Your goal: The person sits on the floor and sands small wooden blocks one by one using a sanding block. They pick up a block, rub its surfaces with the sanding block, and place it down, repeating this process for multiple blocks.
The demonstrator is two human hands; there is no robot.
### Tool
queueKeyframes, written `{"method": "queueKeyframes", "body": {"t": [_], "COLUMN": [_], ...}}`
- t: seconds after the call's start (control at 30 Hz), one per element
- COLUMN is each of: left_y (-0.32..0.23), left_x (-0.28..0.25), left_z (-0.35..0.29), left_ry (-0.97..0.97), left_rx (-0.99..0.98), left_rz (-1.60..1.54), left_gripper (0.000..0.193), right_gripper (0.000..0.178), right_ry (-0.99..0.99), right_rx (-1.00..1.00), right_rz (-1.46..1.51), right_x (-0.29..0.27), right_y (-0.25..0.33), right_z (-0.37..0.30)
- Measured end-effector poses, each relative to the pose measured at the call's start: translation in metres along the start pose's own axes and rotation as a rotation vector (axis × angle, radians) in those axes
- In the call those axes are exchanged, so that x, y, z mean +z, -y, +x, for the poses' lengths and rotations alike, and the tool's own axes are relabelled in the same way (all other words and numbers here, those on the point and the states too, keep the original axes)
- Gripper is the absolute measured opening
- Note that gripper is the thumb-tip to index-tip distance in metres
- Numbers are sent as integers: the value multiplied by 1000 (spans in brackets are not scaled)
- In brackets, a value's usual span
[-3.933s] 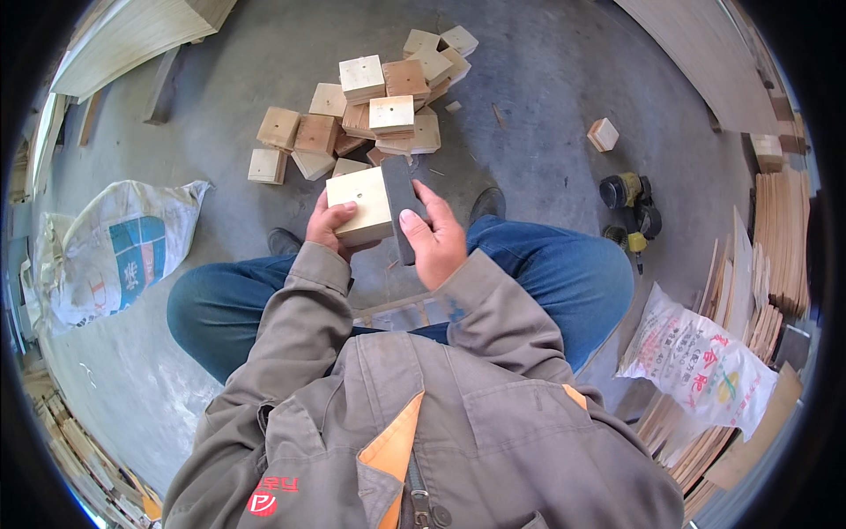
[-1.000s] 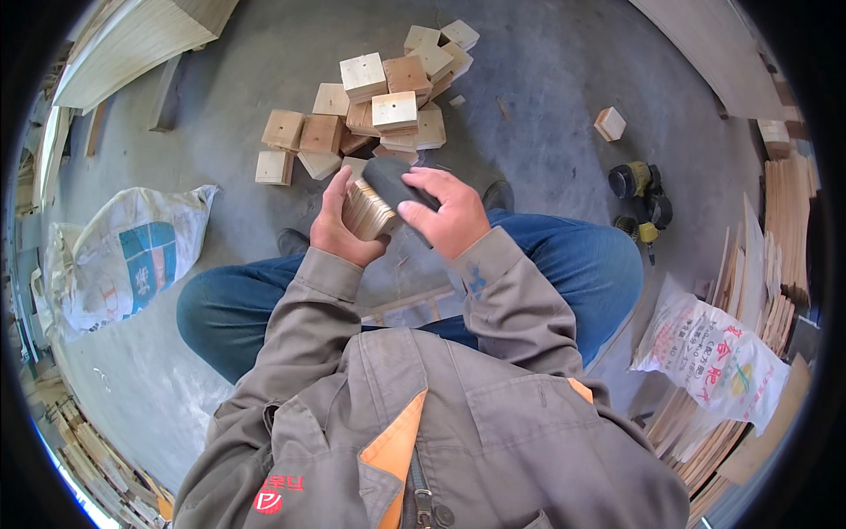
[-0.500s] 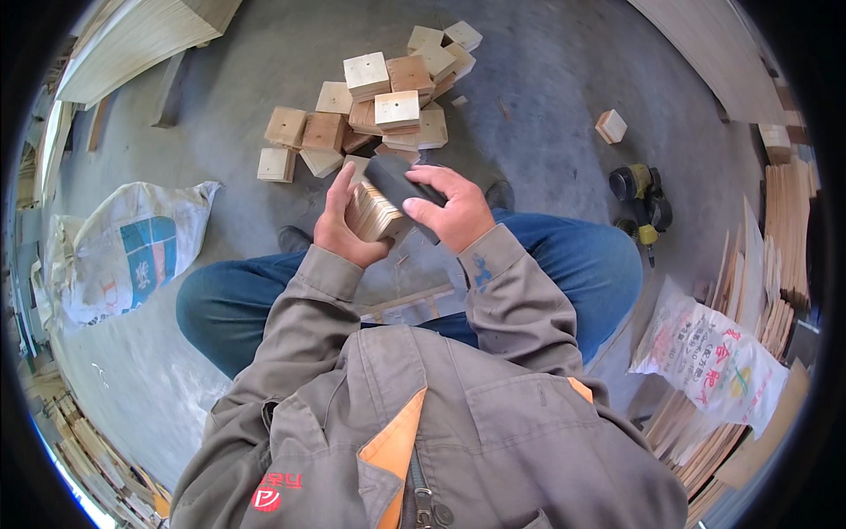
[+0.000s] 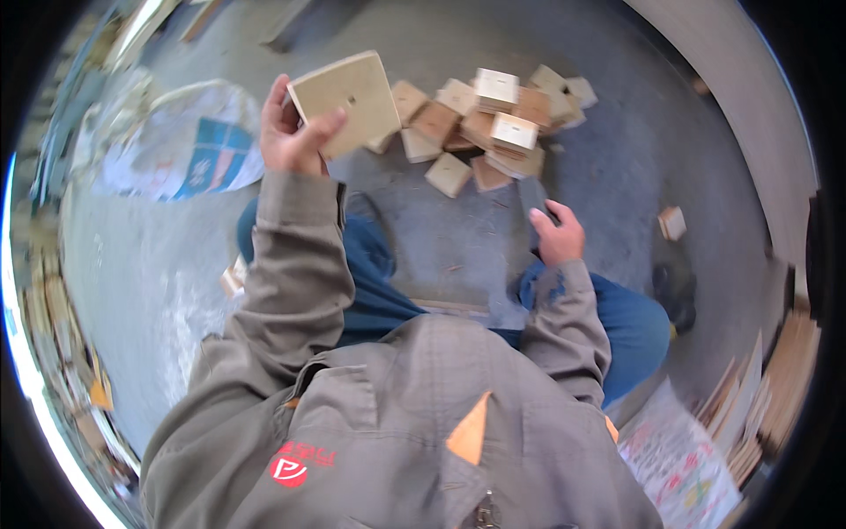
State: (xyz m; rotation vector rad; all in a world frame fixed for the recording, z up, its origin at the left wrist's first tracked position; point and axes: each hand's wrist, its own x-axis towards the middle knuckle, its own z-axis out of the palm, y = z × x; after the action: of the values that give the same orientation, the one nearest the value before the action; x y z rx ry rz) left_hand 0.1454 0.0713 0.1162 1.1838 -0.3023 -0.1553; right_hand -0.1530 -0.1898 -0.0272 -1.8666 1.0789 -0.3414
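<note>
My left hand [image 4: 291,137] is raised at the left, closed on a square plywood block [image 4: 363,119]. The thumb lies on its pale broad face, which has a small hole near the middle. My right hand [image 4: 559,236] is lower, over my right thigh, with curled fingers around a flat grey sanding block [image 4: 531,196]. The sanding block is blurred and blends with the floor. Beyond my hands a loose pile of similar plywood blocks [image 4: 514,132] lies on the floor, some stacked. One single block [image 4: 448,175] lies at the pile's near side.
A white woven sack [image 4: 159,154] with a blue patch lies at the left. Another printed sack [image 4: 679,458] lies at the lower right beside stacked boards [image 4: 784,375]. A blurred dark power tool [image 4: 674,295] and a lone block [image 4: 671,223] are on the right. Small pieces [image 4: 233,278] lie by my left sleeve.
My hands have parted. The left has carried the plywood block up and left, its broad face turned into view; the right has moved right with the sanding block. The view has shifted left.
</note>
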Motion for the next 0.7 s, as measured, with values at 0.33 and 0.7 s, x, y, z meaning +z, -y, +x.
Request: {"method": "queueKeyframes", "body": {"t": [0.33, 0.7], "left_y": [-47, 80], "left_x": [-350, -518], "left_z": [-3, -219], "left_ry": [-549, -1075], "left_rx": [-179, -540], "left_rz": [71, -109], "left_gripper": [54, 59], "right_gripper": [50, 53], "right_ry": [40, 173], "right_rx": [5, 66], "right_rz": [95, -16], "right_x": [11, 15], "right_y": [-25, -43], "right_z": [6, 1]}}
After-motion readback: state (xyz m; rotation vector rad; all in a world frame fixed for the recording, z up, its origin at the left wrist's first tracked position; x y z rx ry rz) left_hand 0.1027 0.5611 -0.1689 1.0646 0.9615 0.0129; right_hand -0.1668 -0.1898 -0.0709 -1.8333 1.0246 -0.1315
